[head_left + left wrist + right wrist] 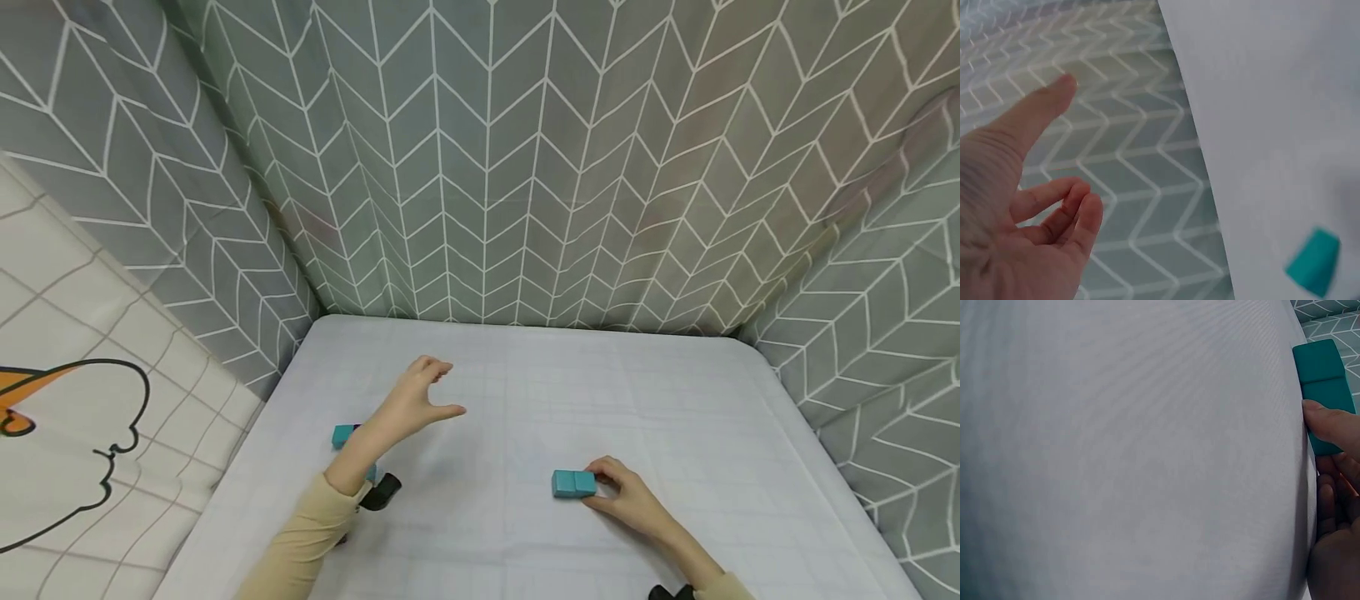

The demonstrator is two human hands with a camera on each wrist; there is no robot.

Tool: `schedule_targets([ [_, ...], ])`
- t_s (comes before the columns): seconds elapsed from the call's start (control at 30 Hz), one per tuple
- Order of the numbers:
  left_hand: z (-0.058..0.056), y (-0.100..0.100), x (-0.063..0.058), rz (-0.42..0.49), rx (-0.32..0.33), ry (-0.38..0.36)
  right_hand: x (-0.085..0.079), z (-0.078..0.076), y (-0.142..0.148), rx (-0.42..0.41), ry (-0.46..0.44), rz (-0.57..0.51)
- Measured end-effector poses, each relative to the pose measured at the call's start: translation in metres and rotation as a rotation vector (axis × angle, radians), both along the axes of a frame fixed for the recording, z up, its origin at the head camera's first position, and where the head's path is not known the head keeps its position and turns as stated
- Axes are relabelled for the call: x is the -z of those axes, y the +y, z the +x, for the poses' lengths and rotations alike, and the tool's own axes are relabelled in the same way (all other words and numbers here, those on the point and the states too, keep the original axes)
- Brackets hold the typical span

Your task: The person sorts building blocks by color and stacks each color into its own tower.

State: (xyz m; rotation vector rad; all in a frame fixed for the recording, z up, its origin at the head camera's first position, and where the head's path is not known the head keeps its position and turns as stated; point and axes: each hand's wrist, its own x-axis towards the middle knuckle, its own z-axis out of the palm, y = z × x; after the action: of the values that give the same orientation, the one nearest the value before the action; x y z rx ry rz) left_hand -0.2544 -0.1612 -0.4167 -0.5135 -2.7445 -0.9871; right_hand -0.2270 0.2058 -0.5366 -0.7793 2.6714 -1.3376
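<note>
Two teal blocks sit side by side on the white-covered table, the left block (564, 484) touching the right block (584, 483). My right hand (633, 502) pinches the right one between thumb and fingers. In the right wrist view the thumb (1329, 422) presses on the near teal block (1330, 394), and the other lies beyond it. My left hand (411, 404) is raised above the table with nothing in it. Its thumb (1041, 109) stands well apart from its loosely bent fingers (1088, 225).
Another teal block (342, 436) lies at the left, partly behind my left forearm, with a dark purple thing beside it. More pieces there are mostly hidden by the sleeve (303, 533). Patterned grey curtains (487, 167) border the table's (540, 375) far edge and sides.
</note>
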Motion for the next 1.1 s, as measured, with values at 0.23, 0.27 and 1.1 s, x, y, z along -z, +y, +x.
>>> schedule_targets([
  [0.23,0.015,-0.076,0.012,-0.008,-0.100,-0.117,-0.023,0.009,-0.007,0.008,0.002,-0.002],
  [0.27,0.018,-0.086,0.015,-0.005,-0.114,-0.127,-0.024,0.009,-0.007,0.010,0.005,0.007],
  [1.1,0.039,-0.158,0.079,0.019,-0.152,-0.279,-0.026,0.009,-0.008,0.004,-0.049,-0.026],
])
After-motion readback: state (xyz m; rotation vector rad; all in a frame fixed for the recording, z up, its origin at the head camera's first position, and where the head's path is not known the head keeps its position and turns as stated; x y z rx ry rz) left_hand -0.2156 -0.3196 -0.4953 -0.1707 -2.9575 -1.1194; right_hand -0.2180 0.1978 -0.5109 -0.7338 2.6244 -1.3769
